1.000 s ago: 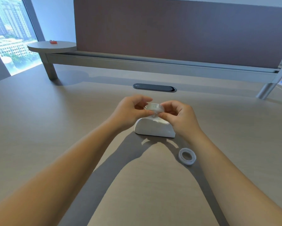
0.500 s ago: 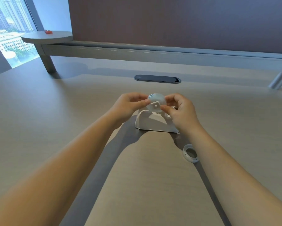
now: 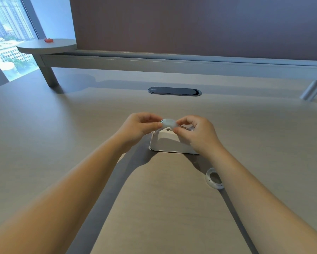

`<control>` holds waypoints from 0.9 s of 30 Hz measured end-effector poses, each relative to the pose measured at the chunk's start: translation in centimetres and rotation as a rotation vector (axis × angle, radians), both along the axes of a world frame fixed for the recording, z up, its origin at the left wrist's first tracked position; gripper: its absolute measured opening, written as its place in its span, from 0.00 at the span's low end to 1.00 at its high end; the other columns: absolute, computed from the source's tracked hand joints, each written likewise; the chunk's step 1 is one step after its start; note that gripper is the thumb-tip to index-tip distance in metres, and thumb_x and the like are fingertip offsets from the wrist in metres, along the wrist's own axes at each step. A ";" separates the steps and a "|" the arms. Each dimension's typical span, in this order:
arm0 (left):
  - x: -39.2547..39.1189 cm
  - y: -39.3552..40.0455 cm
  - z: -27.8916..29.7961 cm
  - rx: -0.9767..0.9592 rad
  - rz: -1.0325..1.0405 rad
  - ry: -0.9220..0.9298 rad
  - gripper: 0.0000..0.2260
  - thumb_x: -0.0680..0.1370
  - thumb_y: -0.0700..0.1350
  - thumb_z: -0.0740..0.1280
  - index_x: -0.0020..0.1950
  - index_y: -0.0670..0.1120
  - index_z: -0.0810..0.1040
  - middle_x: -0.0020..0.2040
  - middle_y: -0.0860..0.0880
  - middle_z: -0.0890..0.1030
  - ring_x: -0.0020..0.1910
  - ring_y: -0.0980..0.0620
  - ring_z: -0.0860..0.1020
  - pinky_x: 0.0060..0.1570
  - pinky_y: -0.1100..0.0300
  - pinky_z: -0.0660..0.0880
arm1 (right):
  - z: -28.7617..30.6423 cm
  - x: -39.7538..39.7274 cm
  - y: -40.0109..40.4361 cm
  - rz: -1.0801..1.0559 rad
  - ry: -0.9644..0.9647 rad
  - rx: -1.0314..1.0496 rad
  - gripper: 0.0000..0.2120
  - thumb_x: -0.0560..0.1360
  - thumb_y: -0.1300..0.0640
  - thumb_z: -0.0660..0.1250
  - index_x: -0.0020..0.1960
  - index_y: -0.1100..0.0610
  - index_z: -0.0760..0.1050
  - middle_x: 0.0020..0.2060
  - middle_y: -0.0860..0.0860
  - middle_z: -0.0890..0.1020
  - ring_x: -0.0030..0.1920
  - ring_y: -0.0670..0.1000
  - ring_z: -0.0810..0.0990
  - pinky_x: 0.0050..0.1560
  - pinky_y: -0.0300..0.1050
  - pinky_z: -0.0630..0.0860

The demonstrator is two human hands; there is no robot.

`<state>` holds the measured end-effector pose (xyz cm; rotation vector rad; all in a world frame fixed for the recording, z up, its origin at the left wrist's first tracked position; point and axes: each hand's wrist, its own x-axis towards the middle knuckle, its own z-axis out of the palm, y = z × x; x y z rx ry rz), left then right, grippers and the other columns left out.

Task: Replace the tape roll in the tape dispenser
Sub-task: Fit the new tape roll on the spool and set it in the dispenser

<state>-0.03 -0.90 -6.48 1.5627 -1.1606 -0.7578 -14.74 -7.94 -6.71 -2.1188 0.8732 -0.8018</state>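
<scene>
A white tape dispenser (image 3: 169, 143) stands on the wooden desk (image 3: 62, 134) in the middle of the view. Just above its open top I hold a pale tape roll on its hub (image 3: 168, 123) between both hands. My left hand (image 3: 140, 125) pinches the roll's left side and my right hand (image 3: 195, 132) pinches its right side. The right hand hides the dispenser's right end. A second, empty-looking white ring (image 3: 213, 178) lies flat on the desk to the near right, partly behind my right forearm.
A dark oval cable slot (image 3: 174, 91) sits in the desk beyond the dispenser. A grey rail (image 3: 172, 65) and a brown partition run along the back. At far left a round shelf (image 3: 46, 45) carries a small red object (image 3: 48, 40).
The roll has tilted from facing me to nearly flat, and sits lower, close to the dispenser's top. Both hands keep their grip. The camera has shifted slightly.
</scene>
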 end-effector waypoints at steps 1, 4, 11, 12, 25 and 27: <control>0.0 0.0 0.0 0.006 0.004 0.009 0.07 0.73 0.41 0.64 0.49 0.47 0.77 0.41 0.53 0.78 0.38 0.62 0.78 0.40 0.70 0.75 | 0.0 0.0 0.0 -0.005 -0.005 0.017 0.11 0.70 0.55 0.66 0.50 0.58 0.78 0.45 0.49 0.76 0.48 0.47 0.71 0.39 0.34 0.66; -0.1 -0.2 -0.1 0.014 0.018 0.037 0.06 0.74 0.43 0.62 0.49 0.48 0.77 0.41 0.52 0.78 0.41 0.57 0.76 0.46 0.65 0.73 | 0.0 -0.1 0.0 -0.020 -0.078 0.136 0.11 0.70 0.56 0.66 0.52 0.56 0.77 0.47 0.47 0.76 0.51 0.46 0.71 0.43 0.37 0.67; -0.8 -0.4 -0.9 0.065 0.040 0.216 0.06 0.74 0.44 0.62 0.40 0.50 0.77 0.40 0.47 0.78 0.42 0.46 0.74 0.44 0.52 0.71 | 0.0 -0.2 0.0 -0.021 -0.088 0.241 0.09 0.72 0.57 0.63 0.50 0.57 0.78 0.36 0.41 0.73 0.39 0.40 0.69 0.37 0.33 0.65; -0.9 -0.4 -1.0 0.062 0.047 0.219 0.06 0.74 0.44 0.62 0.39 0.50 0.77 0.40 0.47 0.78 0.42 0.46 0.74 0.44 0.52 0.71 | 0.0 -0.2 0.0 -0.016 -0.083 0.236 0.09 0.72 0.57 0.63 0.50 0.57 0.78 0.36 0.41 0.73 0.39 0.40 0.69 0.37 0.34 0.65; -1.9 -1.0 -0.7 -0.011 0.079 0.131 0.03 0.73 0.43 0.64 0.39 0.49 0.74 0.37 0.50 0.76 0.36 0.54 0.73 0.36 0.65 0.72 | 0.1 -0.5 0.2 -0.003 -0.096 0.210 0.12 0.73 0.59 0.61 0.55 0.56 0.75 0.49 0.49 0.77 0.49 0.46 0.72 0.47 0.39 0.68; -1.8 -1.2 -1.0 -0.026 0.103 0.134 0.04 0.72 0.43 0.65 0.39 0.50 0.71 0.39 0.50 0.75 0.38 0.54 0.72 0.37 0.63 0.70 | 0.3 -0.4 0.3 0.001 -0.113 0.158 0.11 0.74 0.57 0.61 0.54 0.57 0.76 0.48 0.50 0.77 0.47 0.45 0.72 0.44 0.36 0.69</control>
